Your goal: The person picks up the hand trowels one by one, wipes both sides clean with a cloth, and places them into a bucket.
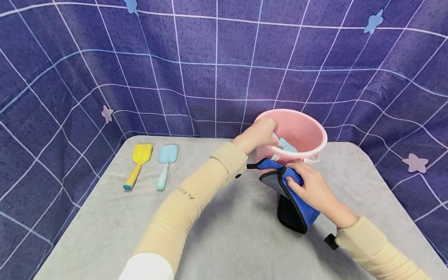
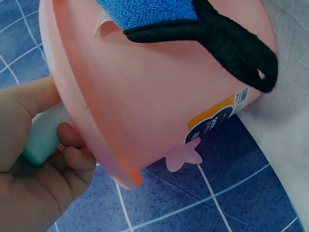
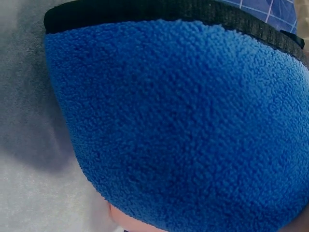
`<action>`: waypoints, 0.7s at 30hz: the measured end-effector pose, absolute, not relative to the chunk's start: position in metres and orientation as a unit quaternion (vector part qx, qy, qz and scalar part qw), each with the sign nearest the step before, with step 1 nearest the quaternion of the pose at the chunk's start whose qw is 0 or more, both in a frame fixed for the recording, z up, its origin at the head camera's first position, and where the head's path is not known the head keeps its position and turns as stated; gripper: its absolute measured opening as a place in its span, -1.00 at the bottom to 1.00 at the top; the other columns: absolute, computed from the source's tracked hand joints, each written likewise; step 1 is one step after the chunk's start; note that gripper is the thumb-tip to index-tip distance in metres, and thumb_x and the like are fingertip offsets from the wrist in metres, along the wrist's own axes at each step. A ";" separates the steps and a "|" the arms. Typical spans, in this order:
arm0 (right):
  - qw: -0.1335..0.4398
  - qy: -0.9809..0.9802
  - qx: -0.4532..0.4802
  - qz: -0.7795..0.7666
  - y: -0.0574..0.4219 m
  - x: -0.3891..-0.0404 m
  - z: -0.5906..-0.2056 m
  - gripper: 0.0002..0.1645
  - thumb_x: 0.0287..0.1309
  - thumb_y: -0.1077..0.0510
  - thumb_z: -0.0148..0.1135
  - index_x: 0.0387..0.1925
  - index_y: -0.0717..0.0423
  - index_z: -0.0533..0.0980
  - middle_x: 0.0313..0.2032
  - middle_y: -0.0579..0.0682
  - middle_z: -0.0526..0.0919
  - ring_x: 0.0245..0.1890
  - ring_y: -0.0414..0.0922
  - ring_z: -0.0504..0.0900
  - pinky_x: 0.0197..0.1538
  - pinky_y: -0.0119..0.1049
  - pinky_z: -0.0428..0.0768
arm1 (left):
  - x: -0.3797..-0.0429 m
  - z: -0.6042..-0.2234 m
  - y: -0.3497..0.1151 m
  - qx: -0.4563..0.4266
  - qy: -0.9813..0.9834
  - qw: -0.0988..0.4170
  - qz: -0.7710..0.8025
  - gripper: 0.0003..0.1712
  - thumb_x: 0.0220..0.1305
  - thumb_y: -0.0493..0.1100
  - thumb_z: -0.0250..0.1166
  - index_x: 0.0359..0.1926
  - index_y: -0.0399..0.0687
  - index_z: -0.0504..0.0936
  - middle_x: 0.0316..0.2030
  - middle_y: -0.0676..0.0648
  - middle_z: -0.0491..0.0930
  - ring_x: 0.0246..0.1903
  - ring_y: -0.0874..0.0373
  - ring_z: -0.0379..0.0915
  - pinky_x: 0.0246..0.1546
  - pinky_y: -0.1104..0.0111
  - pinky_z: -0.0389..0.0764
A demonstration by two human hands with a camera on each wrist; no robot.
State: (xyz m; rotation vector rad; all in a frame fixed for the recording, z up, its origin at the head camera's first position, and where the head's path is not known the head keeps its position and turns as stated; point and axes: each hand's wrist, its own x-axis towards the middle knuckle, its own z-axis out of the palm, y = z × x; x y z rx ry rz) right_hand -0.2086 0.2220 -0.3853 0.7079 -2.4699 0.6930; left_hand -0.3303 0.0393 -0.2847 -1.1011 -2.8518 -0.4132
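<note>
My left hand (image 1: pixel 260 132) reaches over the near-left rim of a pink bucket (image 1: pixel 316 136). In the left wrist view its fingers grip a pale mint handle-like piece (image 2: pixel 46 133) with a teal end; what it belongs to is hidden inside. A light blue piece (image 1: pixel 287 145) shows within the bucket, just beyond those fingers. My right hand (image 1: pixel 311 186) holds a folded plush blue cloth (image 1: pixel 308 212) with black edging and a grey side, in front of the bucket. The cloth's black hanging loop (image 2: pixel 241 63) lies across the bucket's outer wall, and its blue pile fills the right wrist view.
On the left of the grey table (image 1: pixel 224 241) lie a yellow toy shovel (image 1: pixel 141 157) and a light blue toy shovel (image 1: pixel 167 159). A purple gridded curtain (image 1: pixel 196 77) with star shapes hangs behind and along both sides. The bucket stands near the back edge.
</note>
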 end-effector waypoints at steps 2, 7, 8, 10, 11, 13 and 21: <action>0.238 -0.902 0.258 0.253 0.222 -0.209 -0.386 -0.60 0.03 0.18 0.28 -0.02 0.09 0.52 -0.13 -0.01 0.61 -0.15 -0.10 0.55 -0.07 -0.15 0.46 | -0.331 -0.286 0.041 -0.354 -0.924 0.024 -0.141 -0.69 0.05 -0.09 0.40 -0.27 -0.20 0.57 -0.40 0.00 0.59 -0.35 0.18 0.45 -0.15 0.42 0.42; 0.232 -0.903 0.257 0.256 0.223 -0.211 -0.389 -0.59 0.04 0.18 0.28 -0.01 0.09 0.51 -0.10 -0.01 0.61 -0.13 -0.09 0.55 -0.05 -0.12 0.47 | -0.333 -0.287 0.045 -0.356 -0.924 0.025 -0.137 -0.68 0.02 -0.13 0.43 -0.24 -0.19 0.57 -0.38 -0.02 0.59 -0.33 0.16 0.46 -0.17 0.43 0.44; 0.232 -0.903 0.256 0.256 0.223 -0.211 -0.389 -0.59 0.04 0.18 0.28 -0.01 0.09 0.51 -0.10 0.00 0.61 -0.13 -0.08 0.55 -0.05 -0.11 0.47 | -0.334 -0.287 0.045 -0.357 -0.924 0.026 -0.132 -0.68 0.02 -0.13 0.43 -0.23 -0.19 0.57 -0.38 -0.02 0.59 -0.33 0.16 0.46 -0.17 0.43 0.44; 0.233 -0.903 0.254 0.256 0.223 -0.211 -0.389 -0.58 0.04 0.18 0.28 -0.01 0.09 0.51 -0.09 0.01 0.61 -0.13 -0.07 0.55 -0.05 -0.10 0.47 | -0.335 -0.287 0.047 -0.359 -0.926 0.031 -0.115 -0.69 0.02 -0.12 0.43 -0.24 -0.16 0.57 -0.37 -0.01 0.60 -0.32 0.16 0.47 -0.17 0.43 0.45; 0.234 -0.903 0.254 0.256 0.223 -0.212 -0.389 -0.58 0.03 0.18 0.28 -0.01 0.10 0.51 -0.09 0.01 0.61 -0.13 -0.06 0.55 -0.05 -0.09 0.47 | -0.334 -0.287 0.047 -0.360 -0.926 0.033 -0.106 -0.69 0.02 -0.11 0.43 -0.25 -0.15 0.58 -0.37 -0.01 0.61 -0.32 0.15 0.48 -0.17 0.42 0.45; 0.235 -0.903 0.252 0.257 0.223 -0.211 -0.389 -0.58 0.03 0.18 0.28 -0.01 0.10 0.51 -0.09 0.02 0.61 -0.12 -0.05 0.56 -0.04 -0.08 0.47 | -0.334 -0.286 0.047 -0.362 -0.927 0.034 -0.092 -0.71 0.02 -0.11 0.42 -0.27 -0.14 0.58 -0.38 -0.01 0.62 -0.33 0.15 0.49 -0.18 0.41 0.45; 0.233 -0.905 0.247 0.256 0.222 -0.211 -0.388 -0.58 0.04 0.17 0.28 0.00 0.10 0.51 -0.09 0.05 0.61 -0.12 -0.03 0.56 -0.04 -0.06 0.48 | -0.333 -0.282 0.053 -0.364 -0.930 0.003 -0.047 -0.75 0.06 -0.11 0.38 -0.27 -0.14 0.58 -0.37 -0.02 0.59 -0.29 0.12 0.49 -0.17 0.40 0.46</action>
